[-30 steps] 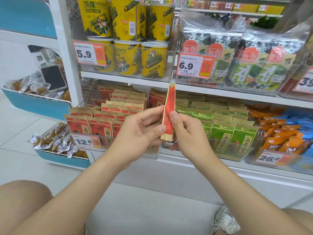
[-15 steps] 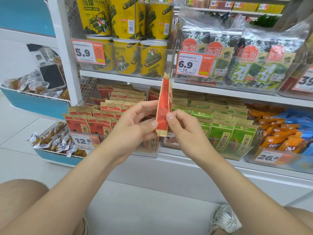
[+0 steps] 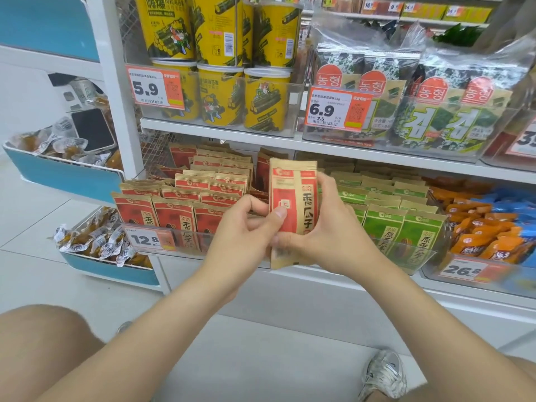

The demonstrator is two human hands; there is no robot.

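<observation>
A red and tan snack packet (image 3: 293, 204) stands upright in front of the lower shelf, its printed front facing me. My left hand (image 3: 246, 230) holds its left edge, thumb pressed on the front. My right hand (image 3: 327, 227) grips it from the right, fingers wrapped behind and thumb across the lower front. Behind them, a clear bin (image 3: 185, 245) holds several matching red packets (image 3: 174, 210).
Green packets (image 3: 406, 224) fill the bin to the right, then orange packets (image 3: 487, 236). Yellow canisters (image 3: 223, 94) and seaweed packs (image 3: 435, 111) sit on the upper shelf. Blue trays (image 3: 66, 175) of wrapped snacks stand at the left. My shoe (image 3: 383, 375) rests on the floor.
The packet turned from edge-on to front-facing and came lower. Both hands shifted their hold, and my right hand now wraps round it from behind.
</observation>
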